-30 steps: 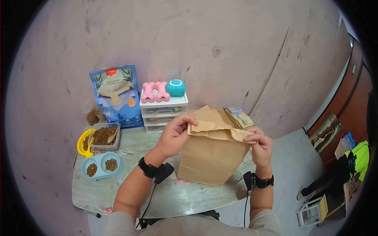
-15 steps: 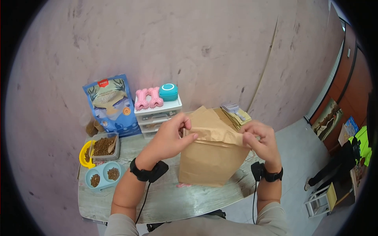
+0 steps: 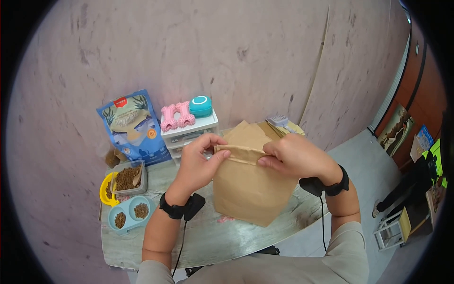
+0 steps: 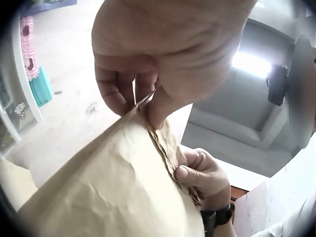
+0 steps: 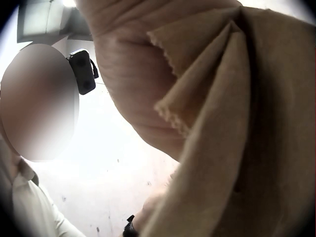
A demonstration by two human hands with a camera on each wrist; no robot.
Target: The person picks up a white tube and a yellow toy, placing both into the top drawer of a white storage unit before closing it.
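A brown paper bag (image 3: 250, 189) stands on the table before me, its top edge folded over in a narrow strip. My left hand (image 3: 201, 158) pinches the left end of that fold between thumb and fingers. Farther along the same edge, right of its middle, my right hand (image 3: 295, 154) grips the fold with its thumb on the near side. In the left wrist view the bag's corner (image 4: 140, 111) sits between the thumb and fingers. The right wrist view has the zigzag-cut paper edge (image 5: 170, 116) lying against the palm.
Left on the table (image 3: 165, 246) are a blue double bowl (image 3: 130, 213) with kibble, a kibble tub (image 3: 142, 177) and a yellow-rimmed bowl (image 3: 106, 189). Behind stand a blue food pouch (image 3: 135, 128) and white drawers (image 3: 198, 128) topped with pink bone toys (image 3: 177, 116). A scoop (image 3: 279, 120) lies behind the bag.
My right hand has moved left from the bag's right corner to nearer the middle of the top edge. The top is now folded down tighter. My left hand stays at the left end.
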